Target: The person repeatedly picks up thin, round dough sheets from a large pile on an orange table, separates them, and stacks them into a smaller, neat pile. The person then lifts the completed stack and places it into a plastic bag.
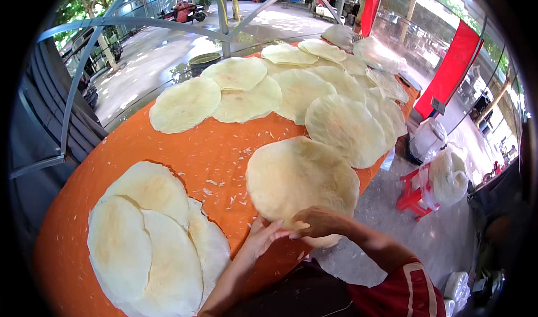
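Note:
A large thin round flatbread (pixel 294 182) lies in front of me on the orange table cover (pixel 210 153), near its right edge. My left hand (pixel 264 235) holds its near rim, the thumb lying along the edge. Close beside it, my right hand (pixel 315 222) grips the same rim with bent fingers, its fingertips almost meeting those of the left. Part of another flatbread (pixel 323 241) shows below my right wrist. To the left of my left forearm, several overlapping flatbreads (pixel 168 254) lie in a pile with pale brown patches.
Several more flatbreads (pixel 248 98) overlap across the far part of the table. Clear plastic bags (pixel 378 54) lie at the far end. On the right, a red plastic stool (pixel 414 195) bears a filled plastic bag (pixel 449 176). A metal frame post (pixel 225 22) stands beyond the table.

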`<state>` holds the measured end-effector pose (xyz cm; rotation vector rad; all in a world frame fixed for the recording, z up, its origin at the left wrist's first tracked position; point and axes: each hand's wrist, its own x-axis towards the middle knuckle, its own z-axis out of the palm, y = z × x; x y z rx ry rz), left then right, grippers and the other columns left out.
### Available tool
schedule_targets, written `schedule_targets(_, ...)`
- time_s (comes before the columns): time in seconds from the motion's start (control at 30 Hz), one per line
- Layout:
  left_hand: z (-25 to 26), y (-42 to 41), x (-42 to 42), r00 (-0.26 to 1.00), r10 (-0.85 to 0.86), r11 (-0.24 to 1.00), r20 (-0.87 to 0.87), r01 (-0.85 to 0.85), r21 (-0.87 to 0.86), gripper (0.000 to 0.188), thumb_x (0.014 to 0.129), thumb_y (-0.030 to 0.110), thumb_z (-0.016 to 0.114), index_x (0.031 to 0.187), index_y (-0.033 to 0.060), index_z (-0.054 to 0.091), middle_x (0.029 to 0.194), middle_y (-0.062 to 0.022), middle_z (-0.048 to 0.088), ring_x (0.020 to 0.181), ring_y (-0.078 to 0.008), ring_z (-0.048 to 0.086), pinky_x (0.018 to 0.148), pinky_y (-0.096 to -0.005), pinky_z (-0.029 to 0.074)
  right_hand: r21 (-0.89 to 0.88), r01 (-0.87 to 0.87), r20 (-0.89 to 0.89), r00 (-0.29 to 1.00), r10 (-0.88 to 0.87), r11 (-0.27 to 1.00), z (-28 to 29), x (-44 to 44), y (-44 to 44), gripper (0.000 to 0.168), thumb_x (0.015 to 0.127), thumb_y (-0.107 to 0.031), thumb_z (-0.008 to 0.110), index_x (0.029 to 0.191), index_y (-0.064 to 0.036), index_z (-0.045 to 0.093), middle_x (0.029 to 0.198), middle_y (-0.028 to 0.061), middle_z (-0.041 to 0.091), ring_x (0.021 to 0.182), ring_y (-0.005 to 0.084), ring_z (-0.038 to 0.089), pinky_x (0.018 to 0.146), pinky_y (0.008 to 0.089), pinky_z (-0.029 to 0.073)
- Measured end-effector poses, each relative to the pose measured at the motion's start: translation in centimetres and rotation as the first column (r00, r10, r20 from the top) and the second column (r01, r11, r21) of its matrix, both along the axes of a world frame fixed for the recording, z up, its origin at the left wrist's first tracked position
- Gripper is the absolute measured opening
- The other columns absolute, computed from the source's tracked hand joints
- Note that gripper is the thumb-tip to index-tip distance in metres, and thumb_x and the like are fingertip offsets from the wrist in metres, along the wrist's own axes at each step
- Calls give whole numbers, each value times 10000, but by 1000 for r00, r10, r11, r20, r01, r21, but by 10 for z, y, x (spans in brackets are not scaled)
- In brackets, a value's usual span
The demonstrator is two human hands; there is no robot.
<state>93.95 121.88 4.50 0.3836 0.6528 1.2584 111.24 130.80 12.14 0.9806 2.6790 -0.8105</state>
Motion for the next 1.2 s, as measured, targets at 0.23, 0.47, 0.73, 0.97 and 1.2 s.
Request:
schedule_targets(0.23, -33, 29, -2, 996, -78, 987, -33, 82, 141, 438, 751, -72, 553, 1160, 20, 425, 1100, -93, 534, 1022, -203, 525, 859, -328, 439, -275, 212, -550, 766, -334, 938, -63, 18, 0, 484, 652, -322, 679, 1031, -43, 566, 1027, 151, 565, 916, 295, 550, 742, 334, 447)
schedule_targets(0.47, -31, 19, 4, 993, 0, 996, -122, 11, 92, 392, 704, -70, 604, 1069, -1, 477, 980, -76, 577, 897, -173, 566, 782, -297, 462, 269, 274, -557, 826, -83, 923, -102, 0, -29, 82, 670, -111, 552, 726, -51, 549, 724, 133, 557, 618, 319, 523, 548, 405, 426)
schedule_targets(0.73, -86, -5, -30, 906, 209, 977, -368, -205, 51, 248, 678, -93, 559, 904, 5, 541, 701, -32, 572, 607, -105, 524, 563, -243, 404, 765, 417, -299, 905, -303, 490, 94, 84, 185, 112, 664, -40, 491, 751, -43, 562, 681, 170, 571, 661, 330, 555, 583, 432, 430)
schedule_targets(0.97, -26, -18, -49, 941, 254, 962, -226, -270, -42, 274, 710, -44, 574, 959, 30, 490, 816, -69, 585, 684, -137, 565, 578, -227, 442, 721, 270, -331, 943, -26, 638, 175, 20, 90, 112, 675, -35, 476, 774, -27, 528, 639, 154, 534, 590, 301, 540, 535, 410, 412)
schedule_targets(1.2, -35, 0, -42, 983, 181, 980, -33, -178, 89, 369, 776, -46, 545, 1122, 38, 448, 1087, -114, 538, 988, -243, 545, 828, -372, 479, 190, -136, -258, 949, 183, 972, -35, -46, 12, 174, 724, -134, 520, 858, -24, 502, 855, 133, 548, 679, 317, 555, 584, 392, 435)
